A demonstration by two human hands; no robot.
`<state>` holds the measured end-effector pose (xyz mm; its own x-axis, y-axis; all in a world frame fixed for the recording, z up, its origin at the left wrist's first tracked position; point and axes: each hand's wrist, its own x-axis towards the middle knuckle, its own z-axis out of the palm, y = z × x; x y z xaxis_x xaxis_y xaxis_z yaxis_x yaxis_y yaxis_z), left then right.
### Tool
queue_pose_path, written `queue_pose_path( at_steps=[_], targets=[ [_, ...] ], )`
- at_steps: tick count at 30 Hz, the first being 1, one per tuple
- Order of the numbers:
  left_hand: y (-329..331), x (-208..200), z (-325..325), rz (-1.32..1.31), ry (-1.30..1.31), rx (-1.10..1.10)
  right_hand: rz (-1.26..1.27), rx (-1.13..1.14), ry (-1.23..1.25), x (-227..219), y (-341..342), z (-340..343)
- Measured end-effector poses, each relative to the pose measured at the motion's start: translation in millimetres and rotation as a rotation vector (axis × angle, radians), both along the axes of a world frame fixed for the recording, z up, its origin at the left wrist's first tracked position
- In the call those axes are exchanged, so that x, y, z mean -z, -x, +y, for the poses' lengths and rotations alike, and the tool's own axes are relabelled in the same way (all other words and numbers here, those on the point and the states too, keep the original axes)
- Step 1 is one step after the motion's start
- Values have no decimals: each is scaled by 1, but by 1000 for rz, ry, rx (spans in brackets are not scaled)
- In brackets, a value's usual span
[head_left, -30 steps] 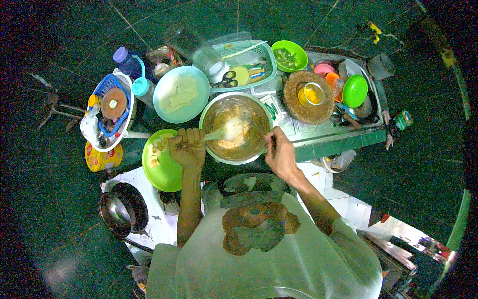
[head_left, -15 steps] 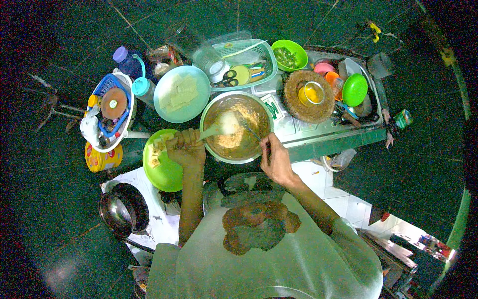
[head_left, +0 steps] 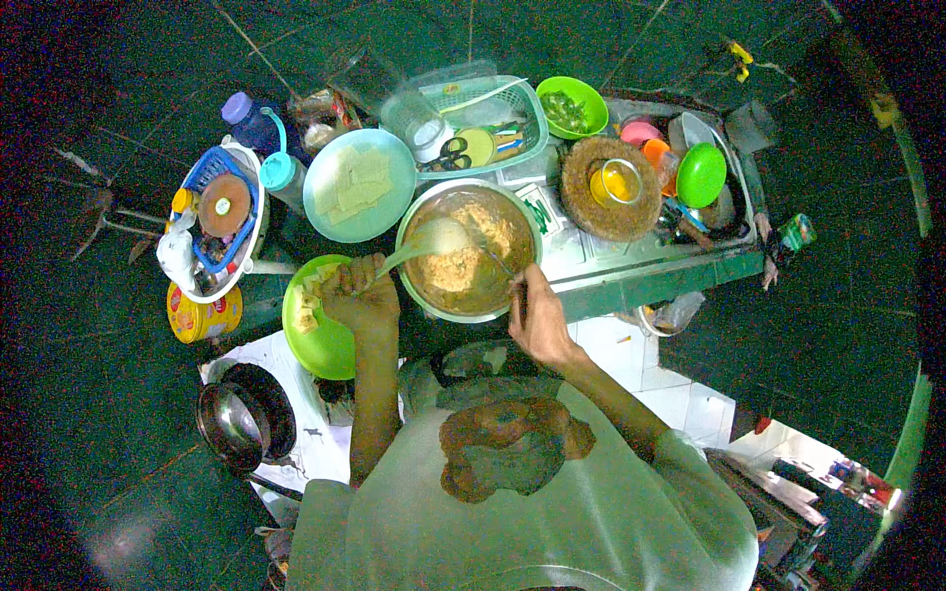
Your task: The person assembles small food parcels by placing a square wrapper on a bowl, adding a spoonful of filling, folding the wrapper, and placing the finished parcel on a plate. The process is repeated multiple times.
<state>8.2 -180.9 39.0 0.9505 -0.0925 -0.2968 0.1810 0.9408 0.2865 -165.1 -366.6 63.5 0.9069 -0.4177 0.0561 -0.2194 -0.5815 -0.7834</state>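
Observation:
A metal bowl (head_left: 406,281) with a crumbly, pale orange mixture (head_left: 453,271) stands in front of me. My left hand (head_left: 362,295) is closed round the handle of a pale green rice paddle (head_left: 399,257), whose broad head is over the mixture, slightly blurred. On the bowl's right side, my right hand (head_left: 538,317) pinches the thin handle of a metal spoon (head_left: 500,259); its tip is in the bowl and hard to make out. Below my left hand, partly hidden by it, is a bright green bowl (head_left: 330,347) holding pale pieces.
A light blue plate (head_left: 367,229) with pale flat pieces lies beyond my left hand. Behind the metal bowl sits a utensil basket (head_left: 537,138). Rightward are a round brown board (head_left: 586,212) bearing a glass of yellow liquid (head_left: 619,183), and a green bowl (head_left: 591,94) of chopped greens.
My left hand has shifted slightly left and down, drawing the paddle's head a little leftward over the mixture. My right hand has moved slightly left with the spoon.

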Motion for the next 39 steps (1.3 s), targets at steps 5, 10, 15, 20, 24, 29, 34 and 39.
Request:
queue_pose_path(
  at_steps=[5,10,15,20,24,29,34,39],
  targets=[
    [-1,-1,-1,-27,-2,9,90,11,53,1,-10,-10],
    [0,-27,3,-107,-51,-10,411,15,198,-35,-17,-26],
    [0,-16,-15,-281,-168,36,479,-103,366,-21,-28,-23],
    [23,-43,-51,-409,-792,118,472,-204,409,-10,-46,-16],
    [42,-69,-75,-777,-1296,255,60,-133,477,-33,-43,-29],
    [72,-104,-122,-1317,-1503,513,-450,-151,-74,-50,-32,-59],
    [90,-125,-175,-1637,-1547,700,-564,-62,-17,-58,6,-109],
    [108,-140,-228,-1508,-1711,441,-596,496,182,-71,36,-204]
  ],
)
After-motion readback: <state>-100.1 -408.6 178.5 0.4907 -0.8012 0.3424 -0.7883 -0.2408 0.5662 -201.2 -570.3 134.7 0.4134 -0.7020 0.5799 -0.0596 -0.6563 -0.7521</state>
